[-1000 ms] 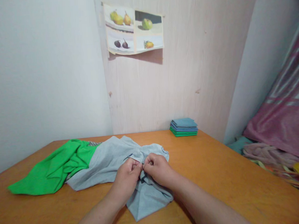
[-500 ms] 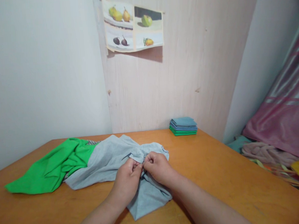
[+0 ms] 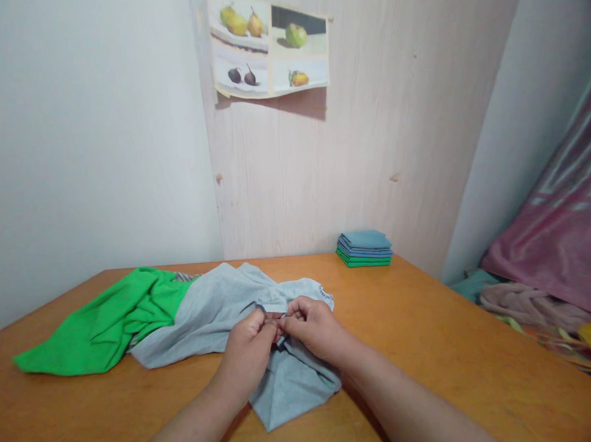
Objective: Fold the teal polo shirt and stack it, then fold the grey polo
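Note:
A light grey shirt (image 3: 206, 313) lies loosely spread on the table, with dark lettering near its right end. My left hand (image 3: 250, 340) is closed in a pinch on the shirt's dark-edged opening, which looks like a collar or placket. Right beside it, my right hand (image 3: 314, 326) pinches the same part from the other side, fingertips nearly meeting. What exactly lies between the fingertips is too small to make out. Below the hands, a corner of the shirt hangs toward the table's front. To the left, a crumpled green garment (image 3: 116, 318) touches the shirt.
A neat stack of folded blue and green cloths (image 3: 364, 249) stands at the table's back right. The wooden table (image 3: 434, 352) meets a wall with a fruit picture (image 3: 269, 46). Beyond the right edge are a pink curtain (image 3: 562, 245) and heaped fabrics (image 3: 534, 306).
The fingers have shifted slightly on the shirt, and the opening between them shows wider with its dark edge visible. The camera view has moved a little.

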### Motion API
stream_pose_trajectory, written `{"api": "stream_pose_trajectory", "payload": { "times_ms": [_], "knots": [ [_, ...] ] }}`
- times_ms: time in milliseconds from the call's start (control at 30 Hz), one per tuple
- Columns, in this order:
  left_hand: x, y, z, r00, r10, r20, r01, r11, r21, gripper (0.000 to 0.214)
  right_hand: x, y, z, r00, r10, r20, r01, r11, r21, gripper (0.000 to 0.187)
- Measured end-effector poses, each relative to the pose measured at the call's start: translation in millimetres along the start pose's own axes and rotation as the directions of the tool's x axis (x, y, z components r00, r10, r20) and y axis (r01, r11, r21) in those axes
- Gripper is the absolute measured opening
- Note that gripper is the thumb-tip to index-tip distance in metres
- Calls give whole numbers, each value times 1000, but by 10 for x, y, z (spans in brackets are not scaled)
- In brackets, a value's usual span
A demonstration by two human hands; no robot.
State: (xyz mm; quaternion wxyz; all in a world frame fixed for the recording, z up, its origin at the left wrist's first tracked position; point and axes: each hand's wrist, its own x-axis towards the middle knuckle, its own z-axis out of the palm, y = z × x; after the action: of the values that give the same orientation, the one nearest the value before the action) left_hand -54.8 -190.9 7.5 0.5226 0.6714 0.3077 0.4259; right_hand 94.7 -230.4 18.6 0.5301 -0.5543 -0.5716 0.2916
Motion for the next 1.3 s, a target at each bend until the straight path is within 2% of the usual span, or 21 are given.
{"api": "stream_pose_trajectory", "payload": {
  "times_ms": [100, 200, 333, 467, 567, 633, 767, 867, 967, 1067, 1167, 1300],
  "knots": [
    [9, 8, 0, 999, 32, 35, -33, 999, 17, 19, -16, -7, 20, 1000, 10, -2, -10, 1000, 11, 7],
    [9, 1, 5, 996, 69, 55, -72, 996, 45, 14, -18, 5, 24, 999, 34, -26, -36, 998, -49, 2],
    [-27, -4, 19, 989, 146, 31, -149, 965, 215, 7, -6, 16, -14, 999, 31, -36, -34, 995, -91, 5],
    [-50, -18, 14, 978, 208, 14, -193, 879, 437, 6, -7, 8, -64, 995, 91, 28, -91, 995, 27, 7],
    [-30, -15, -27, 975, 221, 41, -208, 821, 532, 7, -10, -10, -84, 991, 118, 56, -124, 985, 116, 8],
    [-3, -3, -81, 978, 204, 40, -190, 800, 569, 12, -6, -28, -99, 992, 122, 24, -125, 980, 153, 10],
    [50, 20, -237, 991, 105, -87, -25, 767, 642, 8, 13, -73, -170, 990, 138, -35, -124, 956, 266, 19],
    [57, 50, -328, 986, 82, -143, 35, 745, 666, 13, 35, -83, -258, 990, 125, -72, -101, 956, 275, 26],
    [29, 109, -320, 978, 127, -164, 22, 724, 690, 15, 66, -43, -346, 989, 81, -120, -67, 991, 115, 21],
    [-13, 150, -210, 983, 155, -100, -55, 764, 643, 6, 78, 23, -409, 996, 31, -86, -43, 988, -148, 16],
    [-43, 128, -70, 995, 101, 5, -89, 853, 514, 12, 47, 51, -438, 999, 5, 32, 8, 918, -397, 12],
    [-60, 78, 43, 998, -20, 63, -5, 931, 366, 22, -12, 24, -418, 992, -12, 126, 91, 755, -649, 7]
  ]
}}
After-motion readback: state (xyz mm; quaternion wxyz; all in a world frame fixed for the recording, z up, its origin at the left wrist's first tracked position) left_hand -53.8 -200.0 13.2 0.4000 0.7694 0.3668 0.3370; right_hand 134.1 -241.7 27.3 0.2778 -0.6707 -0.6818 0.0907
